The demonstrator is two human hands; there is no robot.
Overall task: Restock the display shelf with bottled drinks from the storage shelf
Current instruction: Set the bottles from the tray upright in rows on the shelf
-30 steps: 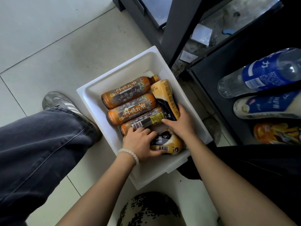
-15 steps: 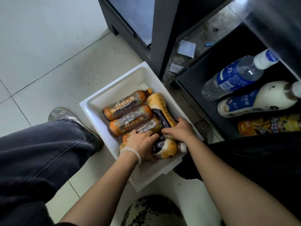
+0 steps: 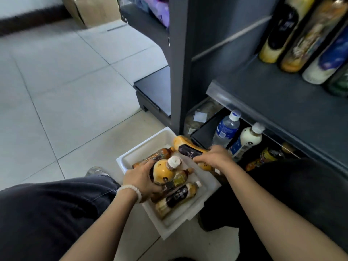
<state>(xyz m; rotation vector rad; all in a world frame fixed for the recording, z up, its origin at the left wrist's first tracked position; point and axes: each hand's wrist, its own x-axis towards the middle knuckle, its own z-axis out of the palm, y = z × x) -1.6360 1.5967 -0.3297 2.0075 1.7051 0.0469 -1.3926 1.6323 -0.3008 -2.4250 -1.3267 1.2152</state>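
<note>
Above the white tray (image 3: 126,161), both hands gripped bottles: left hand (image 3: 141,179) fingers clamped around an upright yellow bottle (image 3: 164,173), right hand (image 3: 216,157) fingers closed on another yellow bottle (image 3: 185,147) lying tilted over the tray's far corner.

The left hand (image 3: 140,180) covers the lower body of its yellow bottle (image 3: 164,173) and the brown bottles beneath, and the right hand (image 3: 216,158) hides the neck of its own bottle (image 3: 185,148). The upper-shelf bottles (image 3: 282,31) are blurred, labels unreadable, their tops cut off by the frame. The shelf edge (image 3: 263,119) and a dark knee hide most of an orange bottle (image 3: 263,157) below.
</note>
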